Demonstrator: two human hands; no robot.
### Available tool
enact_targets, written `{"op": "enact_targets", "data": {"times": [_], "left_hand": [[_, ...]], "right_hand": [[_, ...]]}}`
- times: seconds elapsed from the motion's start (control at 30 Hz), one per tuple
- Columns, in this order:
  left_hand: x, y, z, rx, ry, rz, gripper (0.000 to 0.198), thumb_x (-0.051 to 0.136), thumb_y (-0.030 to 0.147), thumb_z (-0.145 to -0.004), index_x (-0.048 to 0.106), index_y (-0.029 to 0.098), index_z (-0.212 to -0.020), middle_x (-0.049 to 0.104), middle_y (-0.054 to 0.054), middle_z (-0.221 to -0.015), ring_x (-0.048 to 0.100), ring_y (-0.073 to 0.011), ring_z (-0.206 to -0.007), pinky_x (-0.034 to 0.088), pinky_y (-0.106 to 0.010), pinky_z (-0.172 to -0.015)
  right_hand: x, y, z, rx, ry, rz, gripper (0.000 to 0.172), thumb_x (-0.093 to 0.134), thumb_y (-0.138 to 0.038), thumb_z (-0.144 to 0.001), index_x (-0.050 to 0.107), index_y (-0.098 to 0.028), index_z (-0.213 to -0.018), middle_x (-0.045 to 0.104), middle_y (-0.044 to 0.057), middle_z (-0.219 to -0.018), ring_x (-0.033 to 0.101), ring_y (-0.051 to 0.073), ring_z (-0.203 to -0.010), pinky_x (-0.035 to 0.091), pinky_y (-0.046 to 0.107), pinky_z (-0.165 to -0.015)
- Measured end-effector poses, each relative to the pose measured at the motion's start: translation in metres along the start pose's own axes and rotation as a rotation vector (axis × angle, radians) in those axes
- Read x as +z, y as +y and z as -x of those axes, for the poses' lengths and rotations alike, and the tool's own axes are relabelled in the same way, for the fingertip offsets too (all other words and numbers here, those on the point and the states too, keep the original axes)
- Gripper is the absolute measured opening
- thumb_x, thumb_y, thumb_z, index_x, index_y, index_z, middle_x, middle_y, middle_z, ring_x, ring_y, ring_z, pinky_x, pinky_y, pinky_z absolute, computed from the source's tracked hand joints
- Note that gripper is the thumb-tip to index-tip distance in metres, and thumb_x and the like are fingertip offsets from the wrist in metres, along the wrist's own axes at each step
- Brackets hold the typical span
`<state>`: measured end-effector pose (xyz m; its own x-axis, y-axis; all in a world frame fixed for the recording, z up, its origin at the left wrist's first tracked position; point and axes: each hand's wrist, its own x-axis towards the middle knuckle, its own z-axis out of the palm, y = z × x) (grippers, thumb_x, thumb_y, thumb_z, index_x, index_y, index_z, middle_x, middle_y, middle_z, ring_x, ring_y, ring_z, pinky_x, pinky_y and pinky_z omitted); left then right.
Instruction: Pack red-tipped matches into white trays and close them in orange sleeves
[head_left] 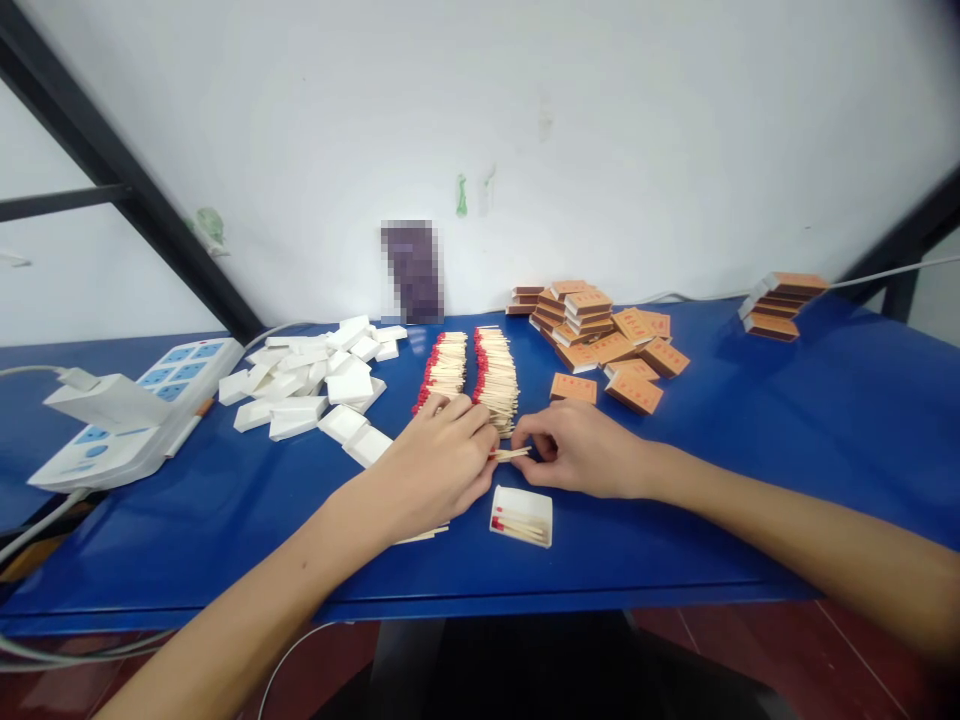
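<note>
My left hand is closed, its fingertips pinching a few matches by their red-headed end. At the bare ends of the same matches, the thumb and fingers of my right hand are pinched together. Just below lies a small white matchbox tray with several matches in it, heads to the left. Behind my hands run two long rows of red-headed matches, a left row and a right row. More loose matches stick out from under my left hand.
White matchbox trays are heaped at the left. Orange matchboxes are piled at the back right, with a small stack farther right. A white power strip with a plugged-in adapter lies on the blue table. A wall stands behind.
</note>
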<state>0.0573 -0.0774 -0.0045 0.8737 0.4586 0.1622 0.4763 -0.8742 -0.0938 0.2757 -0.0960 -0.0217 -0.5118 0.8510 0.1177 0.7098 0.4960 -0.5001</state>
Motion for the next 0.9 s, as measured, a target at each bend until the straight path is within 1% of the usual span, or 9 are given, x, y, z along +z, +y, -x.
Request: {"op": "enact_targets", "data": {"times": [0.13,0.27,0.37,0.47,0.57,0.63,0.7,0.8,0.9], "left_hand": [[-0.003,-0.001,0.001,-0.018,0.007,0.106,0.018,0.047,0.025,-0.099,0.062,0.016,-0.092,0.060,-0.007,-0.096,0.054,-0.0226,-0.095,0.041,-0.038,-0.089],[-0.008,0.001,0.001,-0.020,0.050,0.193,0.017,0.051,0.026,-0.097,0.064,0.017,-0.089,0.061,-0.004,-0.090,0.054,-0.0216,-0.092,0.039,-0.039,-0.091],[-0.011,0.003,0.001,0.000,0.063,0.276,0.014,0.057,0.025,-0.091,0.065,0.019,-0.083,0.061,-0.001,-0.079,0.055,-0.0201,-0.086,0.037,-0.040,-0.091],[-0.013,0.005,0.002,0.031,0.023,0.377,0.010,0.061,0.023,-0.087,0.067,0.019,-0.080,0.062,0.000,-0.076,0.057,-0.0179,-0.082,0.038,-0.036,-0.086],[-0.012,0.006,0.003,0.065,-0.022,0.437,0.010,0.061,0.021,-0.086,0.068,0.019,-0.080,0.063,0.001,-0.074,0.058,-0.0156,-0.077,0.041,-0.033,-0.082],[-0.011,0.006,0.004,0.085,-0.035,0.439,0.009,0.061,0.022,-0.085,0.068,0.019,-0.080,0.063,0.001,-0.072,0.059,-0.0151,-0.074,0.042,-0.032,-0.078],[-0.009,0.005,0.004,0.101,-0.021,0.412,0.008,0.062,0.024,-0.083,0.065,0.018,-0.079,0.062,0.001,-0.071,0.058,-0.0154,-0.071,0.043,-0.031,-0.073],[-0.006,0.002,0.003,0.128,0.055,0.298,0.011,0.057,0.026,-0.084,0.062,0.017,-0.080,0.060,-0.001,-0.074,0.056,-0.0165,-0.068,0.041,-0.032,-0.064],[-0.004,-0.004,0.002,0.147,0.127,0.135,0.019,0.046,0.020,-0.092,0.064,0.016,-0.088,0.059,-0.003,-0.080,0.054,-0.0176,-0.070,0.040,-0.034,-0.065]], "right_hand": [[-0.004,-0.004,0.004,-0.071,0.027,0.038,0.003,0.066,-0.021,-0.080,0.067,-0.018,-0.078,0.053,-0.006,-0.053,0.047,0.011,-0.053,0.033,0.026,-0.061],[-0.009,-0.008,0.009,-0.145,0.050,0.020,0.002,0.063,-0.019,-0.079,0.063,-0.018,-0.077,0.052,-0.005,-0.055,0.047,0.012,-0.058,0.033,0.025,-0.061],[-0.010,-0.011,0.012,-0.194,-0.001,-0.045,0.006,0.064,-0.016,-0.075,0.058,-0.018,-0.075,0.050,-0.006,-0.055,0.046,0.011,-0.057,0.033,0.023,-0.059],[-0.009,-0.012,0.015,-0.250,-0.088,-0.124,0.011,0.064,-0.016,-0.075,0.053,-0.019,-0.072,0.049,-0.007,-0.056,0.044,0.009,-0.053,0.032,0.021,-0.053],[-0.007,-0.013,0.016,-0.284,-0.139,-0.148,0.014,0.064,-0.018,-0.078,0.051,-0.019,-0.071,0.049,-0.007,-0.058,0.043,0.008,-0.052,0.031,0.021,-0.053],[-0.006,-0.013,0.017,-0.291,-0.162,-0.146,0.012,0.064,-0.019,-0.078,0.053,-0.019,-0.073,0.051,-0.007,-0.060,0.044,0.008,-0.053,0.033,0.022,-0.054],[-0.006,-0.012,0.017,-0.298,-0.176,-0.140,0.010,0.065,-0.018,-0.076,0.055,-0.019,-0.075,0.052,-0.007,-0.062,0.045,0.008,-0.054,0.034,0.021,-0.054],[-0.006,-0.012,0.016,-0.320,-0.163,-0.130,0.011,0.066,-0.019,-0.072,0.056,-0.019,-0.075,0.051,-0.006,-0.062,0.044,0.008,-0.054,0.032,0.022,-0.053],[-0.007,-0.011,0.014,-0.328,-0.150,-0.120,0.010,0.064,-0.021,-0.077,0.055,-0.018,-0.073,0.049,-0.006,-0.061,0.042,0.008,-0.054,0.030,0.022,-0.053]]}}
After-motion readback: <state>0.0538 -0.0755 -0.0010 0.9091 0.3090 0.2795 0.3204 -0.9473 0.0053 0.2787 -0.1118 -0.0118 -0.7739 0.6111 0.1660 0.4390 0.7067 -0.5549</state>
